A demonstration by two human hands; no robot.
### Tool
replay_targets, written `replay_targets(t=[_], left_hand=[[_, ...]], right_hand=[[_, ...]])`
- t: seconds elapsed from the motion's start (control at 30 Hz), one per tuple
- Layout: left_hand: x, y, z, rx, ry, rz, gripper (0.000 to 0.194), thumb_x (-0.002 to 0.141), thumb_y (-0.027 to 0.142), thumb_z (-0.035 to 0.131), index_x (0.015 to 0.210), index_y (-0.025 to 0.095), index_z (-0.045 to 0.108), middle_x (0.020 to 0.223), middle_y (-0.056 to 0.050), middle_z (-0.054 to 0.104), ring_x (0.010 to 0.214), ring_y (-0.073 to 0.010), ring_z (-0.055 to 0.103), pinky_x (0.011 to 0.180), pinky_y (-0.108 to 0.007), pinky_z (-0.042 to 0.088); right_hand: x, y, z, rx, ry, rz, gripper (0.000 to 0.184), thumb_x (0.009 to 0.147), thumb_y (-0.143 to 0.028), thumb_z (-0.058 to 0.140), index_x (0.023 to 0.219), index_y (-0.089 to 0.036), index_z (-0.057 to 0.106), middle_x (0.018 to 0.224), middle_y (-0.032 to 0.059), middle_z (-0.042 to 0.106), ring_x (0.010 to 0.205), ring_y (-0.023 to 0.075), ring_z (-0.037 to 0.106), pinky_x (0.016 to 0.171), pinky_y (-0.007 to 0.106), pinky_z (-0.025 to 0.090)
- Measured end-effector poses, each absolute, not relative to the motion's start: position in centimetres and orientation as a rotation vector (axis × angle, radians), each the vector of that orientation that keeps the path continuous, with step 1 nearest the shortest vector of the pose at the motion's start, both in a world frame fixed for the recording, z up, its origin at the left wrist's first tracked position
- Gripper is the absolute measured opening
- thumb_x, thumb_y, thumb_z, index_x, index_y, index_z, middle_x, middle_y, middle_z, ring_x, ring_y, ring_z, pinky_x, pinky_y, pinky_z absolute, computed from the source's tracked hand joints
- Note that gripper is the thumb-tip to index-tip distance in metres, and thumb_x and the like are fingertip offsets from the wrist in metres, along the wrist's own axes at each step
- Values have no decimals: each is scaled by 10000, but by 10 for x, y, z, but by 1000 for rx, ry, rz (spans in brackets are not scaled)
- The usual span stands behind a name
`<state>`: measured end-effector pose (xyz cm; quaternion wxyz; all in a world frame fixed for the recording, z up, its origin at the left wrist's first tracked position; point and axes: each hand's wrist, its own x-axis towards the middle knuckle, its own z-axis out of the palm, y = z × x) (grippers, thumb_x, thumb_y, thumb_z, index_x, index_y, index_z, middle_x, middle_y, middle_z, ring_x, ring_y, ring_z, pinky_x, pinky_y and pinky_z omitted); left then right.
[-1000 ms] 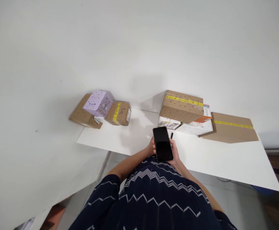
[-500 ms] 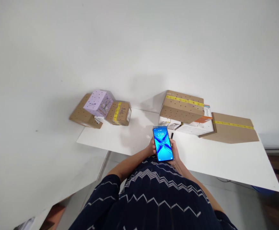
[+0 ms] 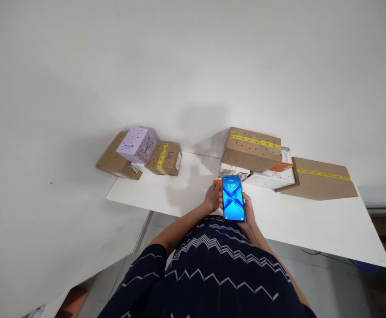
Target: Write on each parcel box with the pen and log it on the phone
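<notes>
My right hand (image 3: 249, 210) is closed around a smartphone (image 3: 233, 198). Its lit blue lock screen reads 2:58 and faces up toward me. Just left of the phone, my left hand (image 3: 213, 197) has its fingers curled over a small flat orange object (image 3: 217, 181). Most of that object is hidden behind the fingers and the phone, so its kind does not show. Both hands are above the front part of the white table (image 3: 319, 221), close to my body.
Behind the phone, a brown taped carton (image 3: 250, 152) rests on white boxes (image 3: 272, 179), beside an orange-and-white box (image 3: 284, 163). Another carton (image 3: 322, 179) lies farther right. At left are a lilac box (image 3: 136, 143), a small taped carton (image 3: 166, 157) and a larger carton (image 3: 113, 157). A wall rises behind.
The phone has shifted right in my right hand. My left hand has come away from the phone's left edge, and the orange object now shows at its fingers. The boxes stay put.
</notes>
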<state>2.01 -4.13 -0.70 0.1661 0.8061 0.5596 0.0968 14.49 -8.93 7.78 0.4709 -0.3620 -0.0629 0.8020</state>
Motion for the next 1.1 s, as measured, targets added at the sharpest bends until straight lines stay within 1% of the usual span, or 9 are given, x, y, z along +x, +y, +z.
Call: replay_targets(t=[0.1,0.17,0.23,0.3,0.37,0.5,0.63,0.83,1.1], left_hand=[[11,-27,-6,2355,1529,242,458,790,243,541,1247,223,523,1356,-127,429,1232,-298,404,995,-439,378],[7,-20,-5,2335,1505,209,551,777,242,569,1313,204,446,1418,-138,340,1266,-321,351,1031,-451,329],[6,-15,-4,2288,1462,172,600,776,251,580,1344,187,397,1427,-143,311,1266,-318,344,1037,-433,317],[6,-12,-4,2250,1424,145,612,779,252,579,1353,184,377,1397,-141,338,1226,-297,382,1010,-392,342],[4,-11,-4,2218,1439,132,617,784,283,582,1358,199,370,1340,-129,388,1156,-285,428,959,-368,373],[-11,-10,-5,2176,1629,143,624,806,492,549,1341,203,407,1196,-132,479,1024,-292,460,904,-382,369],[-42,1,-4,2141,1936,158,658,827,624,430,1306,174,460,1107,-164,523,1015,-314,433,877,-397,329],[-85,51,11,2133,2212,50,700,870,635,249,1249,100,494,1052,-228,551,1045,-356,404,860,-446,264],[-104,104,16,2118,2327,13,647,890,557,306,1210,28,497,1160,-276,539,1136,-374,362,897,-476,229]], right_hand=[[172,-95,60,-1148,-232,1662,533,786,-517,514,1187,-170,559,984,90,689,828,239,667,693,374,548],[195,-100,41,-1425,-345,1376,545,756,-514,565,1200,-199,540,954,50,677,802,209,656,692,344,536],[220,-106,19,-1767,-530,1096,621,724,-511,612,1263,-222,496,934,29,655,823,206,635,733,344,514],[243,-114,-3,-2113,-709,933,658,728,-538,583,1294,-218,481,961,58,643,868,247,618,790,398,484],[262,-121,-23,-2386,-874,808,653,742,-527,557,1299,-192,488,1037,115,629,988,293,584,865,428,441],[278,-134,-52,-2717,-1095,624,617,799,-466,488,1349,-190,442,1184,181,554,1113,334,519,912,450,394],[277,-138,-67,-2822,-1210,468,592,822,-446,462,1355,-188,434,1264,196,478,1125,353,496,918,470,379],[274,-128,-76,-2768,-1238,306,539,843,-421,433,1326,-183,455,1265,216,457,1151,377,451,885,516,380],[277,-124,-71,-2760,-1090,443,606,803,-506,479,1335,-218,452,1377,182,380,1234,382,364,963,520,323]])
